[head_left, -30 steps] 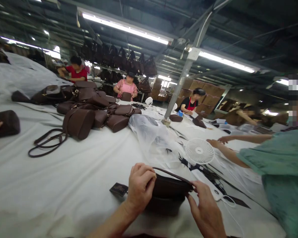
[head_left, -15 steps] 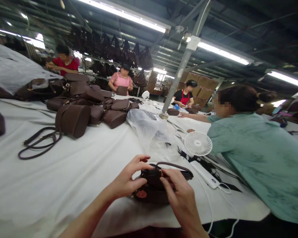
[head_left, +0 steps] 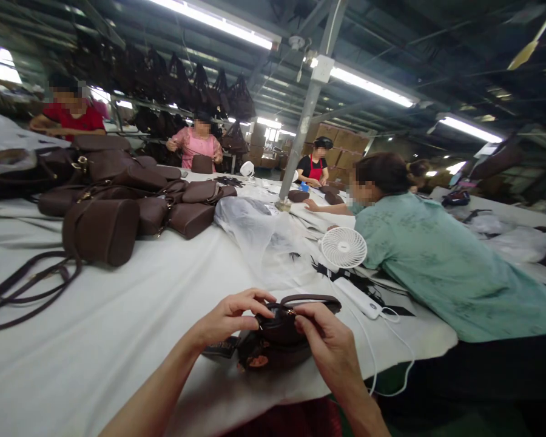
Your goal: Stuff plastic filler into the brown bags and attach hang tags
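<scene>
Work on the bag (head_left: 282, 354) is, by judgement, being carried on partway: the strap (head_left: 312, 298) is already seeming attached, while a spot beside the gold fitting (head_left: 291, 311) is being handled and the bag is not yet being released — whether it is being opened or fastened cannot be told. The bag is being held at six o'clock in the view, on the white cloth (head_left: 164, 309). The right hand's (head_left: 330, 334) thumb and forefinger are being pressed together on it; the left hand's (head_left: 227, 317) are being spread apart over it, contact being unclear. A dark brown, rounded shape is being shown — an orange patch (head_left: 258, 361) at seven o'clock, a black tag (head_left: 222, 347) at nine.
</scene>
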`<state>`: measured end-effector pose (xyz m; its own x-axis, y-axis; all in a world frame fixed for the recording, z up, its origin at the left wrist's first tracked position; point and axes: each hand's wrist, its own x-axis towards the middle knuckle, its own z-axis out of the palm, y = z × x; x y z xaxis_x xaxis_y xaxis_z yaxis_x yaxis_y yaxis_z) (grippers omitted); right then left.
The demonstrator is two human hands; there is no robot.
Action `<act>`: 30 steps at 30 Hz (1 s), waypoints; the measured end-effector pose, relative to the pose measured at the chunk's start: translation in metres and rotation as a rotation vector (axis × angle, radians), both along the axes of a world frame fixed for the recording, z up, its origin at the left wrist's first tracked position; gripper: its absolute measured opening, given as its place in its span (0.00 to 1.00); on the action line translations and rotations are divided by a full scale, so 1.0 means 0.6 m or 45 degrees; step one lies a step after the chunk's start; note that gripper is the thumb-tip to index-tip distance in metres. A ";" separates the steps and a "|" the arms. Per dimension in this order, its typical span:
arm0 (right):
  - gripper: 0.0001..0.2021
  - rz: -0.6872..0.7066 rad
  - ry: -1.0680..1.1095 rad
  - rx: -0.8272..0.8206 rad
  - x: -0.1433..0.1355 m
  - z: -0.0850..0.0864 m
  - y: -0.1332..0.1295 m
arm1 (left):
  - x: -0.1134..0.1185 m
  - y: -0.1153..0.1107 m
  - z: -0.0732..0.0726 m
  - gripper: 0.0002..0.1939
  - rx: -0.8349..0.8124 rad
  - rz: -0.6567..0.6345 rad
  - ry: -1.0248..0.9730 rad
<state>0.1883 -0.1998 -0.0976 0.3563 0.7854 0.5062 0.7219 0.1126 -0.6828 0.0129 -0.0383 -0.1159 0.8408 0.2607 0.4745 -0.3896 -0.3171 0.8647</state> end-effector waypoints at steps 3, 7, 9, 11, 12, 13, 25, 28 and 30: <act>0.10 0.020 0.359 -0.030 0.001 -0.002 -0.003 | 0.008 -0.009 0.008 0.16 0.081 -0.003 0.004; 0.15 0.044 0.770 0.029 0.011 0.009 -0.006 | 0.022 -0.029 0.024 0.13 0.401 0.054 0.043; 0.13 0.050 0.768 0.051 0.020 0.019 -0.012 | 0.031 -0.045 0.026 0.11 0.512 0.089 0.050; 0.11 0.058 0.722 0.032 0.028 0.030 -0.022 | 0.038 -0.063 0.024 0.10 0.580 0.111 0.057; 0.10 0.059 0.691 0.006 0.030 0.034 -0.028 | 0.042 -0.073 0.022 0.09 0.607 0.121 0.057; 0.10 0.047 0.646 -0.034 0.030 0.039 -0.035 | 0.044 -0.083 0.021 0.09 0.633 0.132 0.051; 0.15 -0.655 -0.884 -0.082 -0.019 0.035 -0.105 | 0.090 -0.169 0.023 0.05 0.865 0.326 -0.102; 0.16 -0.632 -0.669 -0.128 -0.016 0.041 -0.107 | 0.098 -0.180 0.015 0.05 0.885 0.393 -0.131; 0.12 -0.530 -0.298 -0.123 -0.012 0.045 -0.107 | 0.100 -0.183 0.008 0.05 0.876 0.429 -0.125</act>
